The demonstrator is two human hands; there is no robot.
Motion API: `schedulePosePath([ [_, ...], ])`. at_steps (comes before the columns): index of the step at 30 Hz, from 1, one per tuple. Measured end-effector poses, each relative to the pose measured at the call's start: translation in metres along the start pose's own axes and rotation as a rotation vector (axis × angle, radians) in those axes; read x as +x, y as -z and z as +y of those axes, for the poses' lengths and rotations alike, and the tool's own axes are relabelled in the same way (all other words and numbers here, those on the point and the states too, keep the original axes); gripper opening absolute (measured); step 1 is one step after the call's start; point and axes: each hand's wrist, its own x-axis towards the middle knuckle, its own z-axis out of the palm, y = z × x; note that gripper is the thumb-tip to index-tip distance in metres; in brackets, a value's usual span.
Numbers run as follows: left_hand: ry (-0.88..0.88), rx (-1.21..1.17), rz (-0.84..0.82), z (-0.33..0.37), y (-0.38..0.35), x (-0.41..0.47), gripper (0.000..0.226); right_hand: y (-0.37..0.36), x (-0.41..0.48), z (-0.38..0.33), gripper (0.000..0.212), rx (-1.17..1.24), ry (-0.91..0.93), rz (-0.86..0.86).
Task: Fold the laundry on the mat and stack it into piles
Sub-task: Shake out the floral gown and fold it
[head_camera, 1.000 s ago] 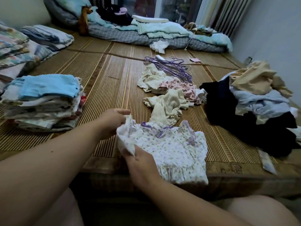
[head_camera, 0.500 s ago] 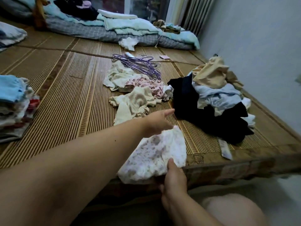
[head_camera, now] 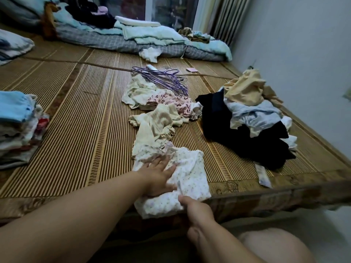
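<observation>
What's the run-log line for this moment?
floral garment on mat edge | left hand flat on it | right hand pinches near hem | folded stack at left

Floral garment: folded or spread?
Folded: the garment lies doubled into a compact bundle, left hand flat on it, right hand pinching its near edge.

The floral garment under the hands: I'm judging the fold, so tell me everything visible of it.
The floral garment is white, thin, soft-looking cloth with a tiny purple flower print and lilac trim at its far edge. It lies folded into a rumpled bundle at the near edge of the mat, its near end overhanging. The left hand presses flat on it; the right hand pinches its near edge. Its far end touches a cream garment.
</observation>
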Motion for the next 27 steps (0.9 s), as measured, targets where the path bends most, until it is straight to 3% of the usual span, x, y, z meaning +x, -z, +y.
schedulePosePath([
  [5, 0.007, -0.508, 0.146, 0.001, 0.03, -0.018, 0.06, 0.002, -0.019, -0.014, 0.018, 0.002, 0.106, 0.099],
  [11, 0.007, -0.805, 0.167, -0.016, 0.052, -0.036, 0.055, -0.004, -0.04, -0.028, 0.018, -0.037, 0.368, 0.114],
  [16, -0.08, -0.692, 0.287, -0.019, 0.072, -0.053, 0.078, -0.006, -0.061, -0.071, 0.027, -0.494, 0.706, -0.046],
  [20, -0.242, -0.62, 0.315, -0.017, 0.097, -0.071, 0.096, -0.014, -0.085, -0.109, 0.023, -0.778, 0.85, -0.221],
  [22, -0.308, -0.645, 0.266, -0.017, 0.11, -0.08, 0.084, -0.018, -0.099, -0.126, 0.02, -0.824, 0.946, -0.284],
  [27, -0.285, -0.777, 0.245, -0.022, 0.122, -0.101, 0.021, -0.028, -0.125, -0.159, 0.025, -0.842, 1.056, -0.406],
])
